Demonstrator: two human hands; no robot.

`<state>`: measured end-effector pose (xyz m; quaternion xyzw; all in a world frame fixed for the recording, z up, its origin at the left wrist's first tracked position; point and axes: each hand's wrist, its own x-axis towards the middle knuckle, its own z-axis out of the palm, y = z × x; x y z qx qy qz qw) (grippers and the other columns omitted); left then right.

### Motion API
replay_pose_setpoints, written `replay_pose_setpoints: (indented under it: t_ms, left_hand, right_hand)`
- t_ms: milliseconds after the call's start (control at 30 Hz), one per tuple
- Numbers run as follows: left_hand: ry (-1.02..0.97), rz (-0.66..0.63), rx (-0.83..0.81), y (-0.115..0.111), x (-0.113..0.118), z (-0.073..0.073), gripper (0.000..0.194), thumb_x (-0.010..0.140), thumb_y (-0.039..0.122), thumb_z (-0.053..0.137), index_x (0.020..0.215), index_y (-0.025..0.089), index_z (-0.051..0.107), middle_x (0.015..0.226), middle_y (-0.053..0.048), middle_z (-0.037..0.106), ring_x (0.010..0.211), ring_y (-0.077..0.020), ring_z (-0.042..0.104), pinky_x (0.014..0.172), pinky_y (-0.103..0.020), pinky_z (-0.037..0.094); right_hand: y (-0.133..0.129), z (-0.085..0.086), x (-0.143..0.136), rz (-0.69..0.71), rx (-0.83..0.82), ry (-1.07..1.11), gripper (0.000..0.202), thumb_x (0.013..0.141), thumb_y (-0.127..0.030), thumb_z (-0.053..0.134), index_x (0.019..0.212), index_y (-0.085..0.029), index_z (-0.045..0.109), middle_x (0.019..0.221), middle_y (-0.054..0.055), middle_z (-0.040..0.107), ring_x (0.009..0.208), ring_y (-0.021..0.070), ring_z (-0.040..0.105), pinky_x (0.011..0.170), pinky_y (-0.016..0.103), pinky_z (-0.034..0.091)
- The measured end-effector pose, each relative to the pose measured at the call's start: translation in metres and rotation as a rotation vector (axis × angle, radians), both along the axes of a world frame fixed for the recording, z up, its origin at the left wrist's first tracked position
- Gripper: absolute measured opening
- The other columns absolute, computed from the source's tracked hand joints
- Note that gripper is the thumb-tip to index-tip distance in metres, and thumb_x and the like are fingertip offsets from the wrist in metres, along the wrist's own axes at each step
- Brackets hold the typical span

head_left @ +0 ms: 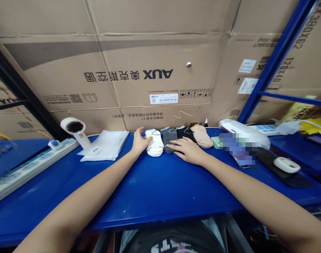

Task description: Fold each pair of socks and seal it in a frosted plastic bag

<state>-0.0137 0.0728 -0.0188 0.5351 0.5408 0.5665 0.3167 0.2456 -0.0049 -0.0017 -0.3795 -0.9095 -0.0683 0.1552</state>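
Observation:
Several folded pairs of socks lie in a row at the back of the blue table: white socks (155, 144), dark grey socks (169, 136), black socks (186, 132) and pale pink socks (203, 137). My left hand (140, 142) is at the left side of the white pair, its thumb touching them and its other fingers extended toward the cardboard. Flat over the lower parts of the grey and black pairs lies my right hand (188, 150), fingers spread. It covers part of both pairs.
White plastic bags (107, 144) lie left, beside a handheld fan (77, 130) and a long power strip (36, 167). To the right are a phone (238, 151), a white package (246, 133) and a white mouse (287, 164) on a black object. Cardboard (128, 52) stands behind.

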Motion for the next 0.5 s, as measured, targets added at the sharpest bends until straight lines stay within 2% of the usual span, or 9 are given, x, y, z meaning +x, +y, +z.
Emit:
replay_pose_setpoints:
  t_ms: [100, 233, 267, 367, 433, 500]
  left_hand:
    - [-0.328, -0.095, -0.202, -0.005, 0.006, 0.014, 0.054, 0.055, 0.007, 0.070, 0.107, 0.016, 0.059, 0.107, -0.009, 0.065, 0.093, -0.0211, 0.066, 0.087, -0.035, 0.053]
    - [-0.436, -0.240, -0.333, -0.020, 0.010, 0.043, 0.030, 0.054, 0.007, 0.058, 0.083, 0.014, 0.063, 0.076, -0.007, 0.067, 0.075, -0.0231, 0.067, 0.077, -0.038, 0.057]
    - [-0.472, -0.271, -0.345, -0.027, 0.011, 0.050, 0.028, 0.053, 0.006, 0.056, 0.080, 0.014, 0.062, 0.073, -0.005, 0.066, 0.074, -0.0218, 0.067, 0.078, -0.036, 0.057]
    - [-0.731, -0.466, -0.387, -0.055, 0.014, 0.069, 0.032, 0.050, 0.004, 0.053, 0.079, 0.012, 0.064, 0.076, -0.006, 0.069, 0.079, -0.0212, 0.068, 0.086, -0.034, 0.056]
    - [-0.811, -0.543, -0.333, -0.074, 0.020, 0.075, 0.036, 0.051, 0.005, 0.052, 0.084, 0.011, 0.066, 0.083, -0.007, 0.072, 0.087, -0.0241, 0.069, 0.090, -0.038, 0.055]
    - [-0.844, -0.595, -0.280, -0.087, 0.024, 0.076, 0.038, 0.052, 0.006, 0.052, 0.087, 0.012, 0.066, 0.087, -0.007, 0.073, 0.093, -0.0266, 0.069, 0.093, -0.041, 0.054]
  right_hand:
    - [0.001, -0.002, -0.001, -0.030, -0.015, 0.022, 0.038, 0.097, -0.023, 0.052, 0.133, -0.030, 0.062, 0.139, 0.007, 0.061, 0.125, 0.0261, 0.056, 0.113, 0.056, 0.032]
    - [-0.003, 0.000, -0.003, 0.024, -0.088, 0.205, 0.045, 0.093, -0.031, 0.058, 0.137, -0.024, 0.058, 0.146, 0.012, 0.054, 0.137, 0.0298, 0.046, 0.120, 0.061, 0.017]
    - [-0.005, 0.001, -0.005, 0.050, -0.141, 0.311, 0.051, 0.091, -0.036, 0.061, 0.140, -0.022, 0.055, 0.148, 0.013, 0.051, 0.138, 0.0299, 0.045, 0.120, 0.059, 0.019]
    - [-0.012, 0.004, -0.018, 0.126, -0.413, 0.733, 0.070, 0.086, -0.050, 0.066, 0.146, -0.022, 0.046, 0.149, 0.015, 0.049, 0.128, 0.0282, 0.055, 0.108, 0.050, 0.044]
    - [-0.018, 0.006, -0.030, 0.167, -0.618, 0.938, 0.069, 0.083, -0.054, 0.067, 0.141, -0.021, 0.051, 0.142, 0.014, 0.056, 0.118, 0.0264, 0.062, 0.098, 0.044, 0.053]
    - [-0.024, 0.008, -0.041, 0.167, -0.792, 0.995, 0.060, 0.081, -0.056, 0.068, 0.127, -0.018, 0.062, 0.127, 0.013, 0.066, 0.109, 0.0254, 0.065, 0.092, 0.041, 0.055]
